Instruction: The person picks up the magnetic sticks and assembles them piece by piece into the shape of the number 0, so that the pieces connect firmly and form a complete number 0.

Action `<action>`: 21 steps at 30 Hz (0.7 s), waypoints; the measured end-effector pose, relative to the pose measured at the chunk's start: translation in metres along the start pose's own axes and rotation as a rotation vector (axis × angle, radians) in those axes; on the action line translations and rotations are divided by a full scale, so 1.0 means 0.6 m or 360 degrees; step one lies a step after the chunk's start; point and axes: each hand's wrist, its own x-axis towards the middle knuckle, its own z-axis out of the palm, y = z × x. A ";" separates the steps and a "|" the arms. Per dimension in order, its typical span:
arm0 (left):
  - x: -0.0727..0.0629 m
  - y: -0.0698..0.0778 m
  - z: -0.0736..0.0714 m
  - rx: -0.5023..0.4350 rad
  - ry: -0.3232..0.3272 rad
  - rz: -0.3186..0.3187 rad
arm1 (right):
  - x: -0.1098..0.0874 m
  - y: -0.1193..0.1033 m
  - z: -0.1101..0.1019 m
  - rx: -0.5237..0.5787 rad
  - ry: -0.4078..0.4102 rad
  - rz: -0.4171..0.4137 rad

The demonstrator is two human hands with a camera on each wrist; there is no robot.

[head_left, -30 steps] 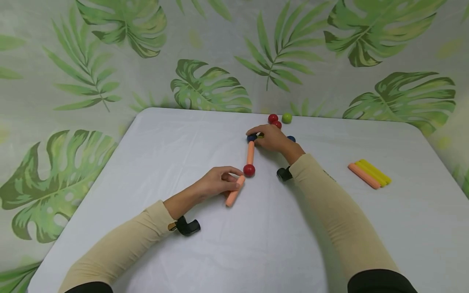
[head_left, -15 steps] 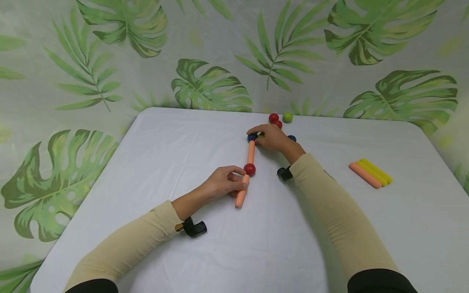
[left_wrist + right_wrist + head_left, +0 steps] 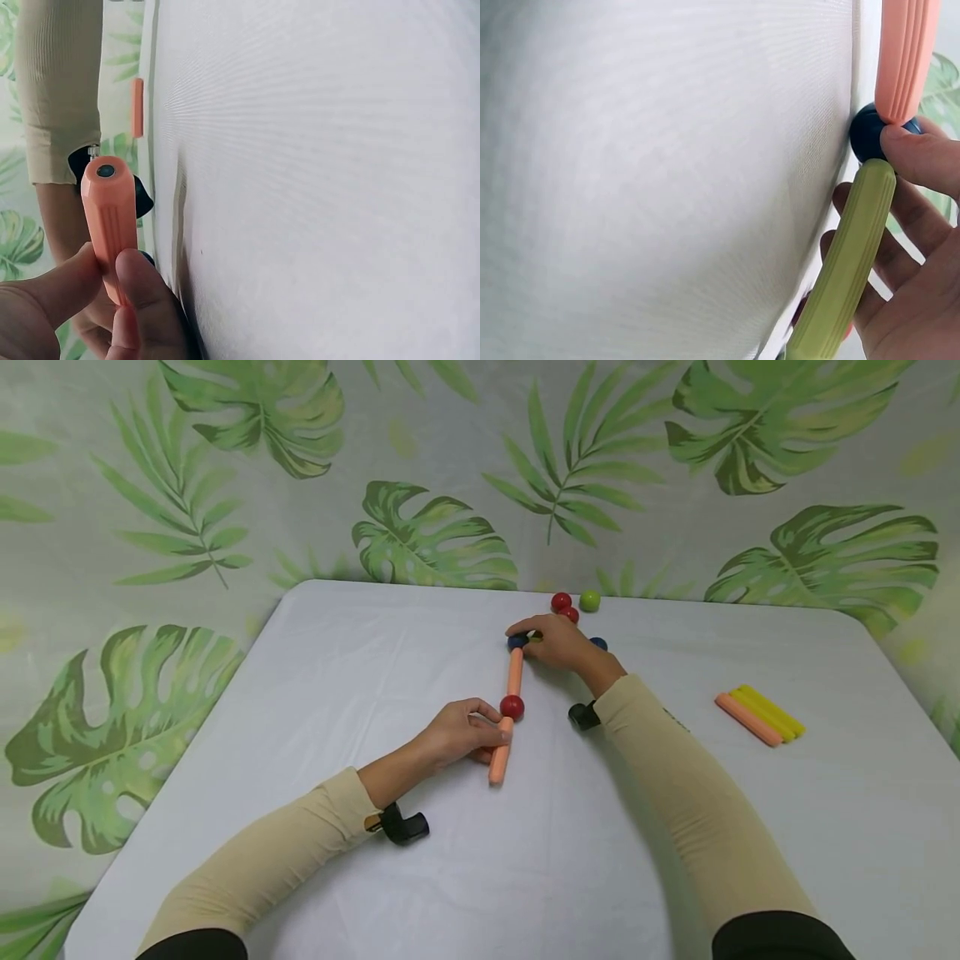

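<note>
In the head view my left hand [image 3: 461,731] pinches a loose orange stick [image 3: 498,763] between thumb and fingers. Its far end lies right at a red ball [image 3: 512,707]. From that ball a second orange stick [image 3: 515,672] runs away from me to a dark blue ball [image 3: 517,642]. My right hand [image 3: 558,643] grips this blue ball, thumb pressed against it in the right wrist view. A green stick [image 3: 845,262] also joins the blue ball there, passing in front of the palm. A round socket shows in the near end of the held orange stick [image 3: 111,217] in the left wrist view.
Behind the right hand, near the table's far edge, lie two red balls [image 3: 561,602] and a green ball [image 3: 590,601]. Another blue ball [image 3: 598,644] is partly hidden by the right wrist. An orange stick [image 3: 748,720] and two yellow sticks [image 3: 772,713] lie together at the right.
My left hand has moved right, bringing its orange stick to the red ball and turning it nearly in line with the other orange stick. The right hand has stayed on the blue ball.
</note>
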 end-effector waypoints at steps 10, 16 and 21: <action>0.003 0.005 0.007 -0.0018 0.0031 -0.0059 | -0.005 -0.002 0.000 0.0017 0.0016 -0.0017; 0.008 0.009 0.008 -0.0039 0.0040 -0.0134 | -0.003 -0.002 -0.002 0.0004 0.0010 -0.0010; 0.009 0.013 0.009 -0.0052 0.0044 -0.0170 | -0.002 -0.002 -0.001 -0.0021 -0.0003 -0.0003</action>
